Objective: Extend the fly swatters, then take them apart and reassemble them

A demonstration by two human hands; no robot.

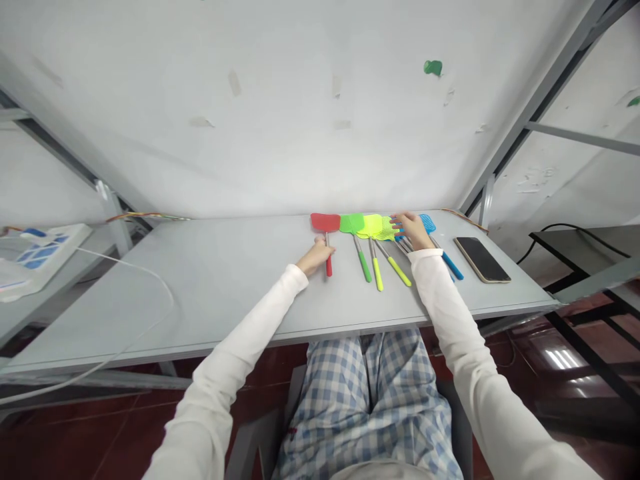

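My left hand (317, 256) is closed around the shaft of a red fly swatter (325, 222), just above its handle. To the right, a green fly swatter (353, 223), a yellow one (372, 226) and a yellow-green one (387, 229) lie in a row with their heads touching or overlapping. My right hand (414, 230) rests over the right end of the row, fingers spread, between the yellow-green head and a blue fly swatter (427, 223). It partly hides the heads and shafts beneath it.
A phone (482, 259) lies on the grey table (210, 280) right of the swatters. A white power strip (43, 260) sits at far left, and a white cable (165, 287) crosses the table's left side. Behind rises a white wall (280, 160), with metal frame posts at both sides.
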